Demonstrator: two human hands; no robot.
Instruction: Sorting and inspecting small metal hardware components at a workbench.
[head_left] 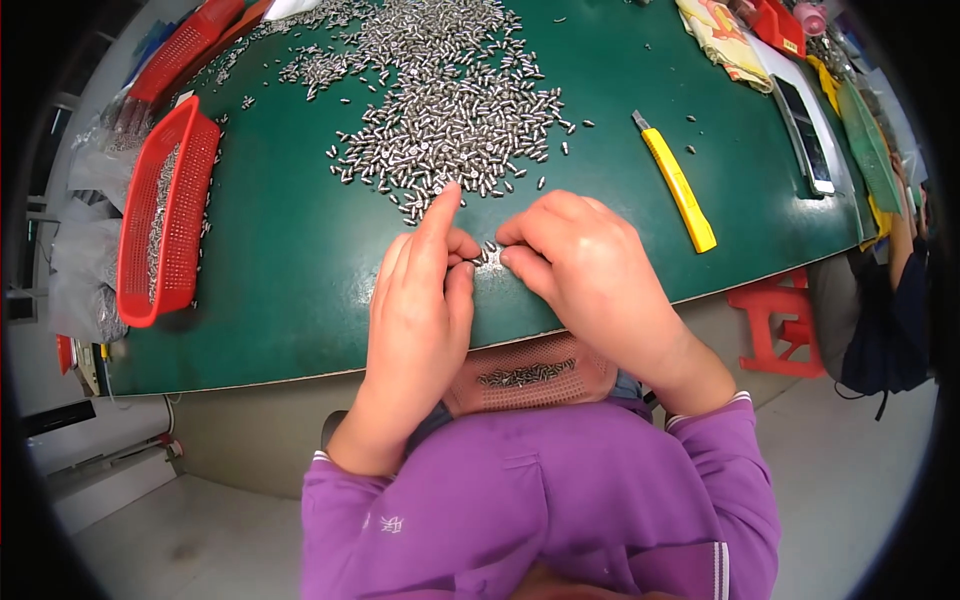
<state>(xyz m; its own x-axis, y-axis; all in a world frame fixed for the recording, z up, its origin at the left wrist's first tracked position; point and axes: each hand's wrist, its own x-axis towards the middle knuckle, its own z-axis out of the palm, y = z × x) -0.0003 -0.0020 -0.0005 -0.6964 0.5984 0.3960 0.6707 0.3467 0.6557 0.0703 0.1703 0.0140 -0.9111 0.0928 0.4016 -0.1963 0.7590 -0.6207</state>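
Both hands meet at the near edge of the green table (290,270), just below a big pile of small shiny metal bullet-shaped pieces (450,110). My left hand (412,295) has its index finger stretched toward the pile, while thumb and bent fingers close around small metal pieces. Thumb and index finger of my right hand (595,265) are pinched together opposite; whatever sits between those tips is too small to make out. A few loose metal pieces (489,247) show between the two hands. Below them, a pink mesh basket (460,397) on my lap holds more such pieces.
A red plastic basket (130,240) with metal pieces stands at the left. To the right lie a yellow utility knife (680,190), blade out, and a phone (803,130). A patterned cloth (725,45) lies far right. A red stool (775,325) stands beyond the table's edge.
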